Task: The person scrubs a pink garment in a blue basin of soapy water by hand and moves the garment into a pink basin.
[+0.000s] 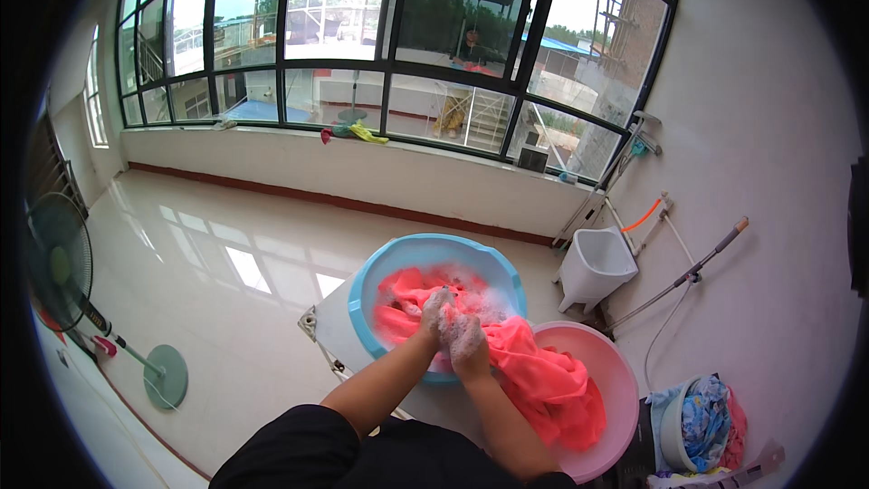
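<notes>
A light-blue plastic basin stands before me with a wet coral-pink cloth in it among white soap suds. Over the basin, my left hand and my right hand are pressed close together, both coated in foam. They are closed on a bunched part of the cloth, and suds hide most of the fingers. From beside my right hand the cloth runs over the basin's rim into a pink plastic basin on the right, where a large heap of it lies.
The blue basin rests on a white table with a metal frame. A white mop bucket stands by the right wall, near a leaning mop pole. A laundry tub holds blue patterned cloth. At left is a standing fan.
</notes>
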`<control>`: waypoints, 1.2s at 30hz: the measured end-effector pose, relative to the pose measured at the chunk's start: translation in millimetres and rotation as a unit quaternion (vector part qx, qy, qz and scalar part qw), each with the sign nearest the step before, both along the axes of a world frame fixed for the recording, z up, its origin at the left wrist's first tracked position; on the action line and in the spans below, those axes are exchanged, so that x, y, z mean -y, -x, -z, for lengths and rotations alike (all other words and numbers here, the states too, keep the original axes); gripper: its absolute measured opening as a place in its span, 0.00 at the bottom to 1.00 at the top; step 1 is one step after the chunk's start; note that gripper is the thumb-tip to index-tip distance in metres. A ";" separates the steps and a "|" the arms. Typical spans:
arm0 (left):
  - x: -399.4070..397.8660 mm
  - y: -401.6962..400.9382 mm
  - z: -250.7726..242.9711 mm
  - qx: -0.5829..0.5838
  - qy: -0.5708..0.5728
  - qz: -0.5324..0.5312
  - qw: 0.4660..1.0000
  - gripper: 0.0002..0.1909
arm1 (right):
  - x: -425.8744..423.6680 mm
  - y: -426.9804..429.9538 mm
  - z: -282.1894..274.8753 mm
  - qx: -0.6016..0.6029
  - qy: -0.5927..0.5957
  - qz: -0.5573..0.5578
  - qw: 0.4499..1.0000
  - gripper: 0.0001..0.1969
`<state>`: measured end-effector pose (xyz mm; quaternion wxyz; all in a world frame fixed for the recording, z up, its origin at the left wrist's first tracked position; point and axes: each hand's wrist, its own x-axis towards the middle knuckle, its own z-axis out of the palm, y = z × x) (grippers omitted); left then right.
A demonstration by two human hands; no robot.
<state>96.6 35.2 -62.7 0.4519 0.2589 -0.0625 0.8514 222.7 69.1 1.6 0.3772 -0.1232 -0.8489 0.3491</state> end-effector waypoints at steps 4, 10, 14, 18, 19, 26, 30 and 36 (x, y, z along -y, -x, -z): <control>-26.4 -20.8 -5.8 -0.190 0.345 -0.357 0.847 0.06 | -34.6 0.3 2.1 0.005 -0.016 -0.002 1.000 0.07; -15.5 -30.3 -51.6 0.070 0.336 -0.190 0.920 0.11 | -11.3 -10.9 -13.8 -0.024 -0.006 -0.009 1.000 0.08; -26.1 -29.1 -12.9 -0.336 0.364 -0.571 0.654 0.10 | -15.3 -3.2 -7.3 -0.029 0.060 -0.002 0.998 0.10; -15.7 -30.4 -63.2 0.086 0.329 -0.192 0.921 0.08 | -22.3 -7.7 5.4 -0.049 -0.038 -0.047 0.997 0.12; -15.0 -39.2 -70.4 0.106 0.298 -0.101 0.943 0.09 | -28.9 -10.4 12.0 -0.068 -0.088 -0.058 0.992 0.13; -12.5 -54.8 -59.8 -0.070 0.332 -0.148 0.929 0.11 | -29.3 3.3 27.6 -0.084 0.096 -0.103 0.986 0.12; -12.9 -64.8 -67.8 -0.005 0.318 -0.081 0.945 0.14 | -36.5 4.6 35.3 -0.099 0.179 -0.098 0.974 0.12; 2.0 -53.6 -88.5 -0.005 0.330 -0.137 0.934 0.13 | -15.2 2.7 5.1 -0.110 0.221 -0.122 0.961 0.11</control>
